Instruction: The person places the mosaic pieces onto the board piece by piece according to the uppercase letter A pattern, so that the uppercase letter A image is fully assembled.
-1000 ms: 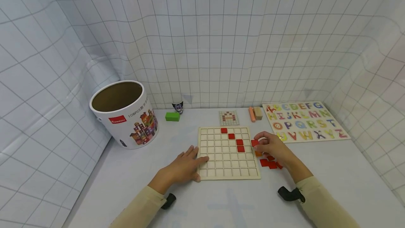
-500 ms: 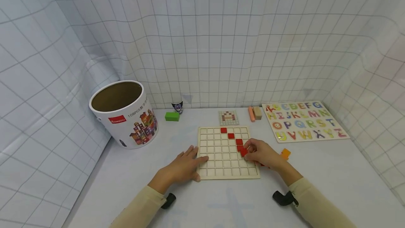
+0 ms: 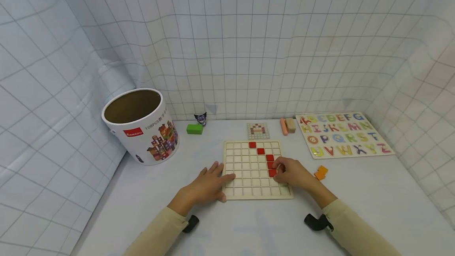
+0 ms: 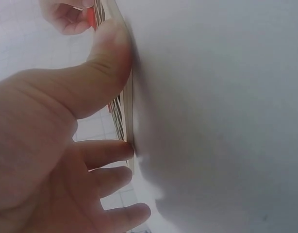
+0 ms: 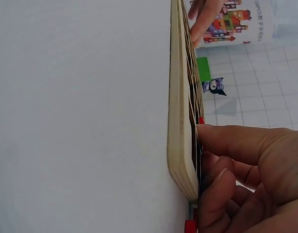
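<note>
A pale wooden grid board [image 3: 249, 187] lies on the table, with several red square tiles [image 3: 261, 151] set in its cells as a slanting line. My right hand [image 3: 292, 174] is over the board's right side, with thumb and curled fingers on the lowest red tile [image 3: 272, 173], which looks flat in its cell. Red also shows at the thumb's tip in the right wrist view, where the fingers [image 5: 219, 194] are bent beside the board's edge. My left hand [image 3: 206, 187] rests with spread fingers on the board's left edge, its thumb over the cells.
Orange tiles [image 3: 321, 172] lie right of the board, partly behind the right forearm. Behind the board are a small pattern card [image 3: 258, 131], an orange stick [image 3: 283, 127] and a wooden block [image 3: 290, 125]. An alphabet board [image 3: 341, 135], a green block [image 3: 194, 129] and a large bucket [image 3: 142, 129] stand around.
My right hand has moved left from the loose tiles onto the board, carrying a red tile. That tile was tilted half a second ago and now looks flat. The left hand stays put.
</note>
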Motion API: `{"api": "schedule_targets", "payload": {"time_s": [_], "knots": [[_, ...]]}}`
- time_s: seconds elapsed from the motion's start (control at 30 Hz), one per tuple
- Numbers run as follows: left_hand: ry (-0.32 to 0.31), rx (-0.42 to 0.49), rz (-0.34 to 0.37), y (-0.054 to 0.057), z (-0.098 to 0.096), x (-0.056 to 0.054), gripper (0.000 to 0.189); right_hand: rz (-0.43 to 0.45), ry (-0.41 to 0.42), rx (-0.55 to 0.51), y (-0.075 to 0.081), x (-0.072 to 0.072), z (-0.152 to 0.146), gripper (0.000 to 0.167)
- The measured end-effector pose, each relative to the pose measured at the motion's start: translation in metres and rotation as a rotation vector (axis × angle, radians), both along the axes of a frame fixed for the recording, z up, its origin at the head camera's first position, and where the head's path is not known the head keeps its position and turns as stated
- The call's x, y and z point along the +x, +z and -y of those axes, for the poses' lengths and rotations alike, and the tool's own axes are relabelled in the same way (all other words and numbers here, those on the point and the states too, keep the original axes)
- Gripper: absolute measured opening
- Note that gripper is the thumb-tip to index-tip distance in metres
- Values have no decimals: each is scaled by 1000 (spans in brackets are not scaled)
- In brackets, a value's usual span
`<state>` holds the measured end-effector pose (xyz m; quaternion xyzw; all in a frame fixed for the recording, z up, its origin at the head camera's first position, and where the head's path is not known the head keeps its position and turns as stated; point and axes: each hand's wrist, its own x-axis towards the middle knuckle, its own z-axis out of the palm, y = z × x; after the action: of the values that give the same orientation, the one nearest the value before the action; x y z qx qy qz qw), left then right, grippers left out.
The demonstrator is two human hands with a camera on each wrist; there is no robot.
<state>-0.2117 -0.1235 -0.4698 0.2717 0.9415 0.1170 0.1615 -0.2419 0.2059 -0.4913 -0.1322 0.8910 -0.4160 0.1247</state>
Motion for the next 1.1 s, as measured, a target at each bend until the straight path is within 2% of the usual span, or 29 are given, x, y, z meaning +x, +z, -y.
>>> {"api": "schedule_targets", "payload": {"time_s": [0.23, 0.43, 0.53, 0.67, 0.73, 0.97, 1.1], "knots": [[11, -20, -1, 2, -1, 1, 77, -29, -6, -20, 2, 1, -7, 26], [6, -13, 6, 0, -3, 2, 77, -97, -113, -90, 24, 13, -58, 32], [13, -14, 2, 1, -3, 2, 77, -57, -150, -57, 28, 20, -83, 34], [18, -13, -1, 4, -2, 1, 77, 36, -133, -14, 22, 30, -103, 37], [18, -10, -2, 5, -2, 0, 77, 49, -118, 2, 17, 34, -108, 36], [15, -13, 3, 2, 0, 0, 77, -20, -164, 102, 12, 39, -123, 33], [9, -10, 3, 3, -1, 0, 77, -42, -168, 117, 10, 37, -130, 37]]}}
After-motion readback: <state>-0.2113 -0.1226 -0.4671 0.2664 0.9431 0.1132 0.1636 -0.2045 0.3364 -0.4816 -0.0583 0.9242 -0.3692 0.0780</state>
